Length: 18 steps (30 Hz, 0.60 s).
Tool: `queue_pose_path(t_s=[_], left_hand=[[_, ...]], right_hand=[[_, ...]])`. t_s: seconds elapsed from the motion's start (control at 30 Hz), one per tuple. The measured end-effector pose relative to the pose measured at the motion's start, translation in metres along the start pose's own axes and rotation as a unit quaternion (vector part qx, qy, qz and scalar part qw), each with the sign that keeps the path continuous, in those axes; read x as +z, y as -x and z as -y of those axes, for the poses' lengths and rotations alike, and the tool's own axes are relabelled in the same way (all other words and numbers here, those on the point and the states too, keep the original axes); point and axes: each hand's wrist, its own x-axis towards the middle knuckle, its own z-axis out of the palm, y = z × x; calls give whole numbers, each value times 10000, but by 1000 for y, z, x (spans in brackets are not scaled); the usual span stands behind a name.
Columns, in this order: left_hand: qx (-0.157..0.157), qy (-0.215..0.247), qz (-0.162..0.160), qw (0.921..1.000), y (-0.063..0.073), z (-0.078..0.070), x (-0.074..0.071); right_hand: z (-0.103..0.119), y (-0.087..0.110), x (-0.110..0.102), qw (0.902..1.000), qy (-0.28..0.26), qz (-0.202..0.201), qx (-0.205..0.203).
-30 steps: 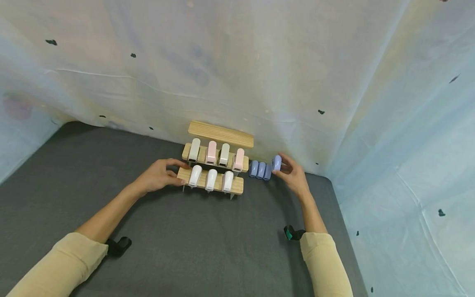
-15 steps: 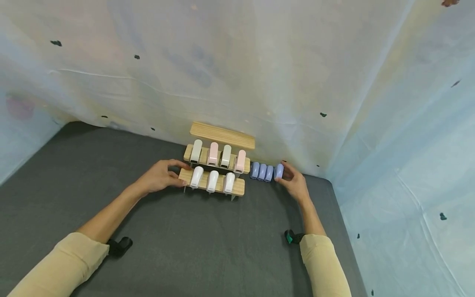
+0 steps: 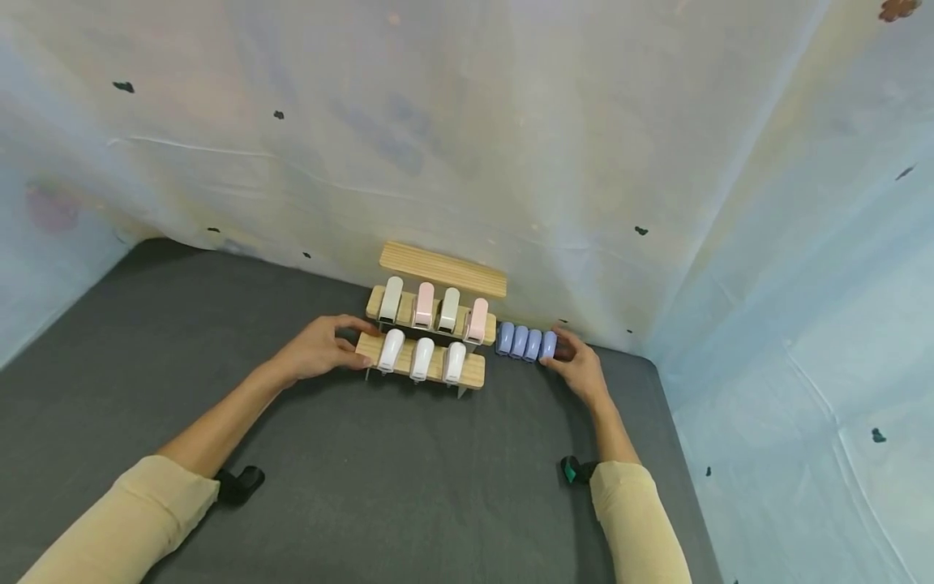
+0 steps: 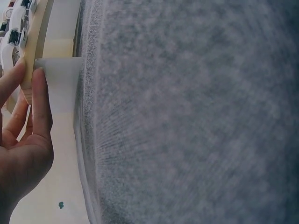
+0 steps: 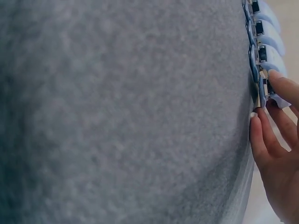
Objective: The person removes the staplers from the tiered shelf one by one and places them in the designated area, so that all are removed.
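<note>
Blue stapler (image 3: 548, 345) now makes the row (image 3: 519, 341) four, right of the wooden rack (image 3: 473, 371).
Right hand (image 3: 581, 370) pinches it; left hand (image 3: 317, 349) holds the rack's lowest shelf.

No letters, numbers, brands or signs showing legibly in any view; faint marks on fronts of white staplers (image 3: 422, 358) appearing too small for reading.
</note>
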Motion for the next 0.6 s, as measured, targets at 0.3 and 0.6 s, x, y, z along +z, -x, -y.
queue_pose_path(t_s=[0.3,0.6], left_hand=[[-63,-61,6,10000,1,0,-1],[-25,-72,22,10000,1,-1,-1]], right_hand=[[0,-1,7,9999,-64,-14,-108],[1,0,10,9997,-192,-150,47]])
